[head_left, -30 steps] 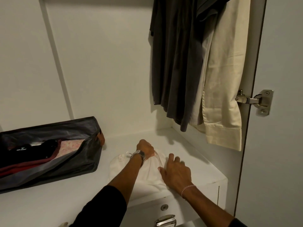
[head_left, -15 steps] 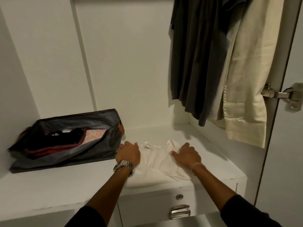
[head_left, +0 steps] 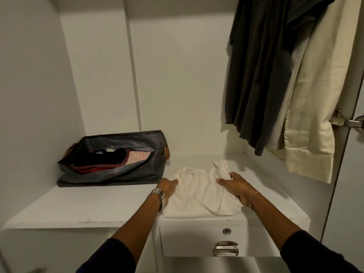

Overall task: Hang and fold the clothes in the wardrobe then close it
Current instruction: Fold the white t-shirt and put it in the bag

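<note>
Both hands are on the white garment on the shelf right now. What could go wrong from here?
1. The white garment lies at the shelf front edge; a pull toward the person could slide it off.
2. The right hand grips a bunched part while the left hand rests on the other side, so the fold may come out uneven.
3. The hanging cream garment sits near the door hinge and might catch on closing.

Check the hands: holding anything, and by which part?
Both hands are on the white folded garment on the shelf: the right hand grips its right edge, the left hand holds its left edge.
</note>
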